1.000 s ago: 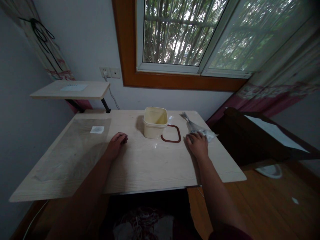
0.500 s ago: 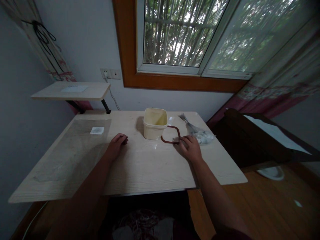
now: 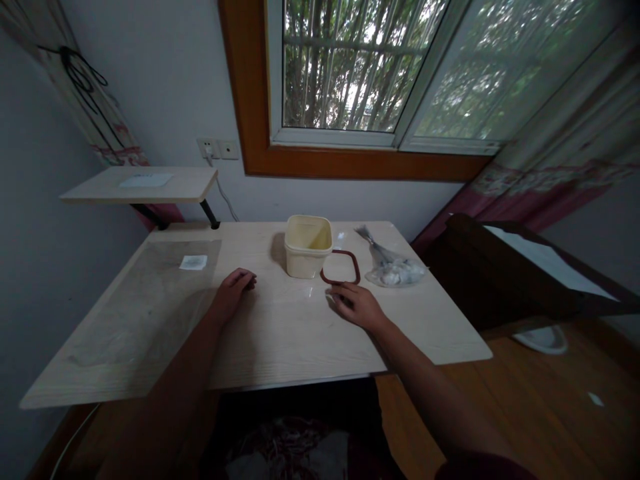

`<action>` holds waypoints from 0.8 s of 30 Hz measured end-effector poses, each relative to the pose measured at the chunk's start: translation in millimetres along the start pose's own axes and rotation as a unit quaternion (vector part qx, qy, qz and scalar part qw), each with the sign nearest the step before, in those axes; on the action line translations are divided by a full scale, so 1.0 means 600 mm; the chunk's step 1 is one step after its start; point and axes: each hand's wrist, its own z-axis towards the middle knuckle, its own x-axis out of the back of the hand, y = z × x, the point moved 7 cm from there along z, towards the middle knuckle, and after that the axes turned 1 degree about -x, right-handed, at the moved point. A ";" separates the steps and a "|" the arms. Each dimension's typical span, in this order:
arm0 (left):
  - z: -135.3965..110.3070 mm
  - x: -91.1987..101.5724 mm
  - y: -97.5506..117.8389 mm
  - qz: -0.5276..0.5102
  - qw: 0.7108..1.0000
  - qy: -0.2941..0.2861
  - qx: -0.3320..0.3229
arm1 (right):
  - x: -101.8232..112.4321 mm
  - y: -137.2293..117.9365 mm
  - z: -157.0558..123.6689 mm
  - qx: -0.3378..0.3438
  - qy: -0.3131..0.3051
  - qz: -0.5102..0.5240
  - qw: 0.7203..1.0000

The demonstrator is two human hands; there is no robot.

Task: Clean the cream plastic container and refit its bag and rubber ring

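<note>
A cream plastic tub (image 3: 303, 262) stands upright on the table (image 3: 295, 333), its top uncovered. Beside it on the right lies a reddish-brown rounded-square ring (image 3: 357, 267); whether its middle is clear material or a hole I cannot tell. A knotted transparent bag (image 3: 397, 271) with whitish contents rests farther right. Just in front of the ring, my right hand (image 3: 356, 304) is low over the table, fingers bent and somewhat apart, nothing visible in them. Left of the tub's front, my left hand (image 3: 234, 290) rests on the table with its fingers curled together, seemingly around nothing.
A clear plastic sheet (image 3: 130, 313) covers the table's left part, with a small white label (image 3: 193, 262) on it. A raised shelf (image 3: 175, 187) stands at the back left. The windowed wall is behind; a dark piece of furniture (image 3: 480, 293) is at the right.
My right hand has moved left and slightly toward me, from the ring's right edge to in front of it. My left hand, the tub and the bag have stayed put.
</note>
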 end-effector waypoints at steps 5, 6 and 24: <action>-0.006 -0.004 0.005 -0.035 0.999 -0.002 0.001 | -0.028 -0.039 0.010 0.033 -0.041 0.023 0.998; -0.008 -0.004 0.008 -0.043 0.999 0.000 0.007 | -0.033 -0.046 0.013 0.038 -0.046 0.030 0.998; 0.022 0.272 0.066 0.482 0.866 0.132 -0.018 | -0.061 -0.073 0.039 0.035 -0.061 0.080 0.994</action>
